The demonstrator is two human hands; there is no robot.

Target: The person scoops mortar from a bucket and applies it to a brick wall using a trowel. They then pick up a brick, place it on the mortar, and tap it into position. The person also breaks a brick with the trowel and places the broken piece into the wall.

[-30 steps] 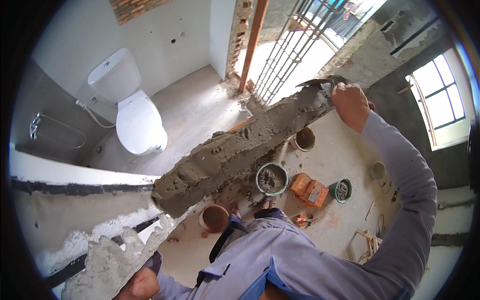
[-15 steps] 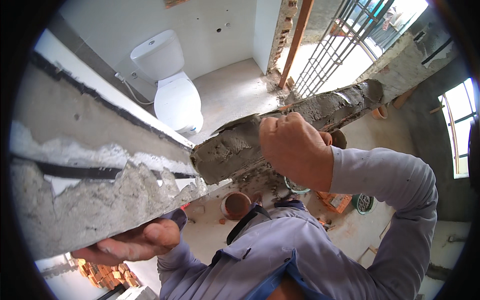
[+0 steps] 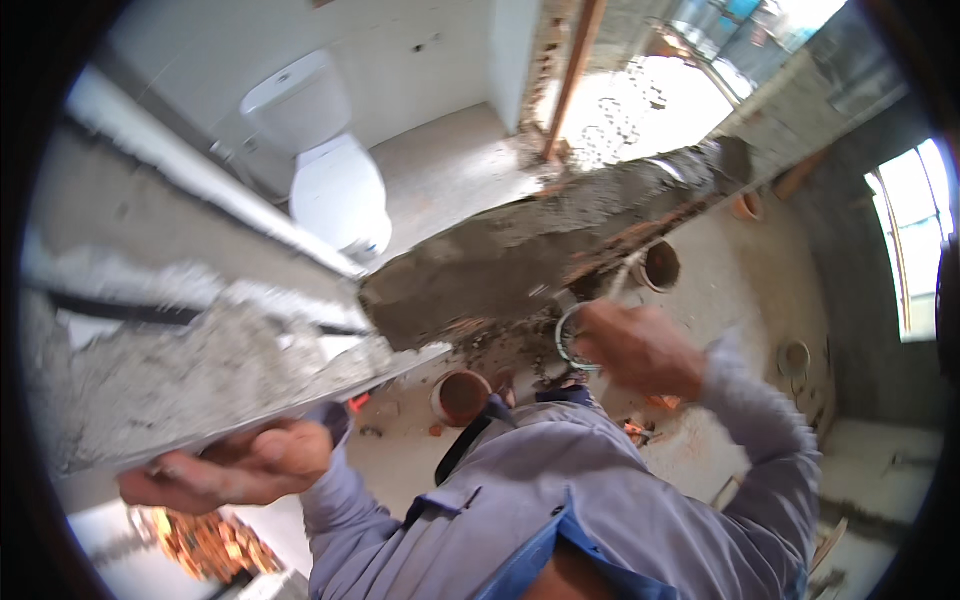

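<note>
A thick band of wet grey mortar [image 3: 500,265] covers the top of a low wall, its near part smoothed and its near side rough, with some brick showing. My right hand [image 3: 640,348] is on the near side of it, above a bucket, closed and smeared by motion; what its fingers hold cannot be made out. At lower left, my left hand [image 3: 230,465] lies against the near edge of a rough, cement-daubed wall [image 3: 220,370], fingers stretched along the edge and thumb on the right. Part of its fingers is hidden under that edge.
Beyond the wall stands a white toilet [image 3: 338,190]. Below lie a reddish-brown bucket [image 3: 462,398], another bucket [image 3: 658,268] and mortar crumbs. A wooden post [image 3: 574,80] rises at the far opening. Broken bricks [image 3: 205,542] are heaped at lower left; a window [image 3: 912,240] is at right.
My right hand has left the mortar top and come down toward me, to the near side. The mortar's near part looks smoother. My left hand stays at the wall edge; the view has shifted slightly.
</note>
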